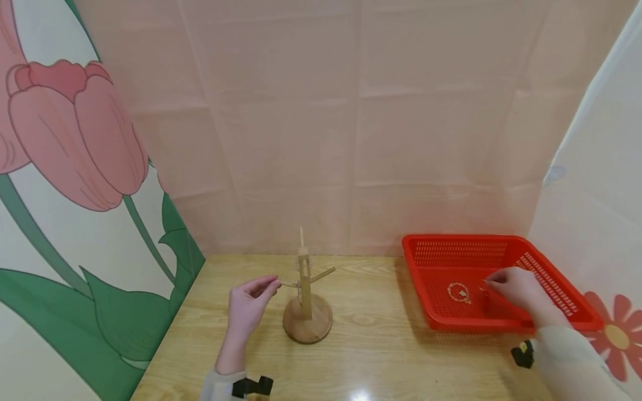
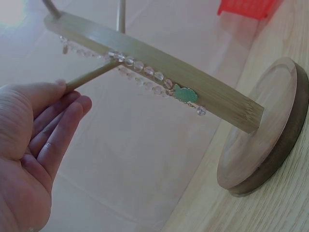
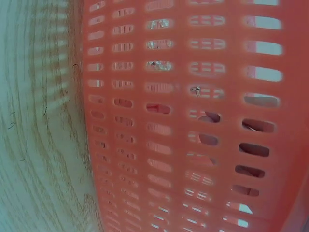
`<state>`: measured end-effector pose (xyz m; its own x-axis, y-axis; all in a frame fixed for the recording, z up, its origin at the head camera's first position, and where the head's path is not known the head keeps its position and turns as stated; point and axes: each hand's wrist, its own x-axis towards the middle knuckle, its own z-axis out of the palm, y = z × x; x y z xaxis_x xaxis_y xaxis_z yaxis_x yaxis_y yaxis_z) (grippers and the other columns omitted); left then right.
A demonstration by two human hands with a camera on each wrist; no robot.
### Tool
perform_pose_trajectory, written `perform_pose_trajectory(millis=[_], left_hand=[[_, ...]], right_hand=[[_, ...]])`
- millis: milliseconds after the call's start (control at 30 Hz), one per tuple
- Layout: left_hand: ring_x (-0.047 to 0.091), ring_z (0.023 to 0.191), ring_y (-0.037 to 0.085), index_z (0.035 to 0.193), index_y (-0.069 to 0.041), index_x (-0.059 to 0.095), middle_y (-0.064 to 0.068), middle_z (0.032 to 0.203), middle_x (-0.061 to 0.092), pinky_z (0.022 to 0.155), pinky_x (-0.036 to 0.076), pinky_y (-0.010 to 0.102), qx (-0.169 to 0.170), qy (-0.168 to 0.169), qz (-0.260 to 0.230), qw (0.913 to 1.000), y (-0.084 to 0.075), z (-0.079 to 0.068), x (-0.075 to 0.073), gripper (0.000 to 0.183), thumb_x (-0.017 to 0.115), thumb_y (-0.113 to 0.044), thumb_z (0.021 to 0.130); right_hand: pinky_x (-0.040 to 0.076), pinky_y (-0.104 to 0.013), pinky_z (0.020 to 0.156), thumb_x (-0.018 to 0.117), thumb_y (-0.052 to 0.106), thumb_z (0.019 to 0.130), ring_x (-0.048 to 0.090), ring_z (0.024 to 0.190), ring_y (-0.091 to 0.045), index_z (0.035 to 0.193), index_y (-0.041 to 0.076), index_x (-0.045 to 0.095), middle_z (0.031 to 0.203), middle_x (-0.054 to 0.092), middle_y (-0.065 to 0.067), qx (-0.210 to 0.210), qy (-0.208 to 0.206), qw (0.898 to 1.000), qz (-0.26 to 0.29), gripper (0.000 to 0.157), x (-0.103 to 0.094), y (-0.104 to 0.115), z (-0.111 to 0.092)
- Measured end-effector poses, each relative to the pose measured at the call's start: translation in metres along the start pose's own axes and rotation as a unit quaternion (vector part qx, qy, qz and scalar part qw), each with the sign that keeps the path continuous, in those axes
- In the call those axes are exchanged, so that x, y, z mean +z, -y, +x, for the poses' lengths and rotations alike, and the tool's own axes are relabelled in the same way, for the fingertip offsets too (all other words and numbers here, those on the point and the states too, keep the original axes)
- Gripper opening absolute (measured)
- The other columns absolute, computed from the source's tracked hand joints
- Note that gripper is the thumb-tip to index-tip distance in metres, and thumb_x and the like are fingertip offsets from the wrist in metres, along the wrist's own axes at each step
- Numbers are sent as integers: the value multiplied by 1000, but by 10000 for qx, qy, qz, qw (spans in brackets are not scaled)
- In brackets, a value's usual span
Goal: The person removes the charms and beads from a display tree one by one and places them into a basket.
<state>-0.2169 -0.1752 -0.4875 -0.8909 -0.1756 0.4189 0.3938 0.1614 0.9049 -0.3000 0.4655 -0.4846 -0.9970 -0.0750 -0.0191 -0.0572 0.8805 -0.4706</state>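
Note:
A wooden jewellery stand (image 1: 306, 284) with a round base stands mid-table. My left hand (image 1: 251, 301) pinches the end of one of its pegs (image 2: 91, 75) between thumb and fingers. From that peg hangs a bracelet of clear pink beads (image 2: 148, 71) with a green fish-shaped charm (image 2: 185, 94). Over the red basket (image 1: 436, 322), my right hand (image 1: 516, 287) has its fingertips together on a small, thin gold-coloured piece (image 1: 484, 288), too small to make out. A beaded bracelet (image 1: 458, 292) lies on the basket floor, left of that hand. The basket wall largely hides the right hand in the right wrist view.
Below the right fingertips is something small and dark red (image 1: 486, 302) in the basket. Other pegs (image 1: 323, 274) stick out from the stand. A pink cloth (image 1: 301, 139) hangs behind the wooden table (image 1: 371, 345), and flower-patterned sheets (image 1: 75, 128) flank it.

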Motion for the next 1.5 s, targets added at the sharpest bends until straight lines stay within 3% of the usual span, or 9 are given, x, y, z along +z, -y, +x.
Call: perform_pose_trajectory(millis=[267,400,800,1100,1500], left_hand=[[80,87,25,105,1,84,14,96,81,75,64,25,8,-15,-11,10000,1,0,0,11,82,-1,94],[79,85,16,107,6,82,15,96,81,75,64,25,26,23,-50,10000,2,1,1,15,82,-1,94],[78,83,12,106,2,83,16,96,81,75,64,25,-5,2,-94,10000,2,0,0,13,82,-2,94],[77,83,11,108,7,81,17,96,81,75,64,25,1,48,-124,9999,1,1,1,15,82,-1,94],[78,83,11,105,2,83,17,96,81,75,64,25,50,28,-97,9999,1,1,1,11,82,0,94]], right_hand=[[64,-58,76,76,10,98,70,93,-39,126,-12,70,112,73,-31,131,-33,9998,110,36,2,-6,4],[63,-59,77,74,8,98,70,94,-41,130,-13,67,117,71,-34,135,-104,9998,71,39,3,-9,4],[62,-60,76,71,6,100,70,93,-43,122,-13,71,112,73,-33,58,-192,9997,-106,29,1,-9,4],[63,-57,74,71,10,101,71,92,-40,119,-12,73,110,74,-31,-136,-398,9990,-124,28,2,-6,0],[63,-53,72,70,12,103,70,90,-36,122,-10,73,112,73,-32,-228,-527,9983,23,29,4,4,-7]])
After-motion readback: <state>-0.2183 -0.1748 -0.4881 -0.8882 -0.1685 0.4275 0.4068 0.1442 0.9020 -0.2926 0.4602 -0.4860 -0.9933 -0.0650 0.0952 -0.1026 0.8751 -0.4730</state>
